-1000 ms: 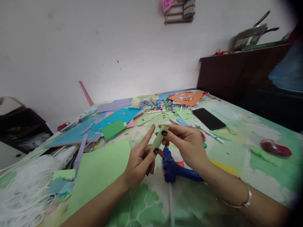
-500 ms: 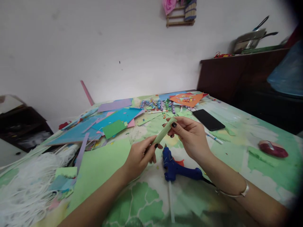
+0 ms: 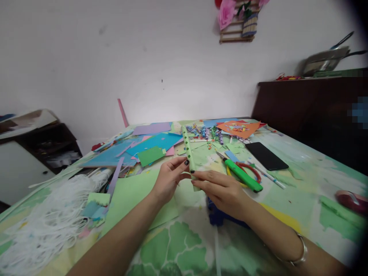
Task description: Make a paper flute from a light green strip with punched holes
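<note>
Between my two hands is a rolled strip of pale green paper with dark green dots [image 3: 187,147], a slim tube held nearly upright above the table. My left hand [image 3: 170,177] pinches it from the left, partway down. At its lower end, the fingers of my right hand [image 3: 222,191] close on it from the right. A blue glue gun [image 3: 214,214] lies under my right hand and forearm, which hide much of it. Beyond my right hand rest a green-handled cutter knife [image 3: 243,175] and scissors with red and yellow handles [image 3: 253,169].
A black phone [image 3: 266,156] lies at the right. Light green paper [image 3: 129,195] and a heap of white string [image 3: 54,214] spread over the left side. Farther back are blue sheets [image 3: 153,142], small curled paper pieces [image 3: 204,132] and an orange sheet [image 3: 243,129].
The green paper roll has swung from slanting to nearly upright, showing its dots. My right hand has moved down to its lower end. The view has shifted left, and the cutter and scissors now show.
</note>
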A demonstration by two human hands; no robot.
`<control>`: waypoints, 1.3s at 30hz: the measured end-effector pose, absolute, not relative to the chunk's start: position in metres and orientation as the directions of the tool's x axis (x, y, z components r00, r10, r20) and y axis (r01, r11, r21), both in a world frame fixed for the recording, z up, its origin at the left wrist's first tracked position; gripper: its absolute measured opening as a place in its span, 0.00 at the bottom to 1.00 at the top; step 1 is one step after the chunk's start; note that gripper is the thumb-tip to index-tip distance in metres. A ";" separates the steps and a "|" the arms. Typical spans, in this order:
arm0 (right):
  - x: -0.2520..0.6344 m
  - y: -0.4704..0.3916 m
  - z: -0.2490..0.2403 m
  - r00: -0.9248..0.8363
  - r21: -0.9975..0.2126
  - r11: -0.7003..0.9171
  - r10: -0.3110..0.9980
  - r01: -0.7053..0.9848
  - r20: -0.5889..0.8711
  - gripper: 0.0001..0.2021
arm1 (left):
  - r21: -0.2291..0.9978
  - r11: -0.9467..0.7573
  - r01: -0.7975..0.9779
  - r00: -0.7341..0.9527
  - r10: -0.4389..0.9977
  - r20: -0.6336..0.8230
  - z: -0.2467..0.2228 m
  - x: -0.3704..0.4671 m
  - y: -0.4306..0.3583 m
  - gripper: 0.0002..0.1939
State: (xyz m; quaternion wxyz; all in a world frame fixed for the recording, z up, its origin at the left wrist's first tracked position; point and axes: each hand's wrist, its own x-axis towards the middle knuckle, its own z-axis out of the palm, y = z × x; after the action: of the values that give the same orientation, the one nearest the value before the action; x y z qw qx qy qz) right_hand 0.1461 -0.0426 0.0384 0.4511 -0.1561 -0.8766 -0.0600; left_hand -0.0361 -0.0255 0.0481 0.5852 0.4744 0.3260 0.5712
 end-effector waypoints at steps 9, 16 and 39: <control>0.145 -0.043 0.044 -0.461 -0.427 0.893 0.442 0.144 0.769 0.16 | 0.897 -0.151 -0.415 0.108 0.971 0.214 0.045 -0.036 -0.025 0.10; 0.137 -0.037 0.039 -0.335 -0.900 0.433 0.858 0.061 0.390 0.17 | 0.914 -0.220 -0.341 0.102 0.958 0.268 0.043 -0.034 -0.026 0.09; 0.136 -0.035 0.040 -0.435 -0.987 0.043 0.894 -0.153 0.106 0.11 | 0.901 -0.158 -0.404 0.118 0.968 0.223 0.041 -0.035 -0.025 0.10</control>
State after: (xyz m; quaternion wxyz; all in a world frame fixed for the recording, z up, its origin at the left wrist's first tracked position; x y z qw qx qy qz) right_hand 0.1361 -0.0349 0.0398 0.4261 -0.3178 -0.5829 0.6146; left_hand -0.0353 -0.0249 0.0412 0.5770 0.4754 0.2965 0.5943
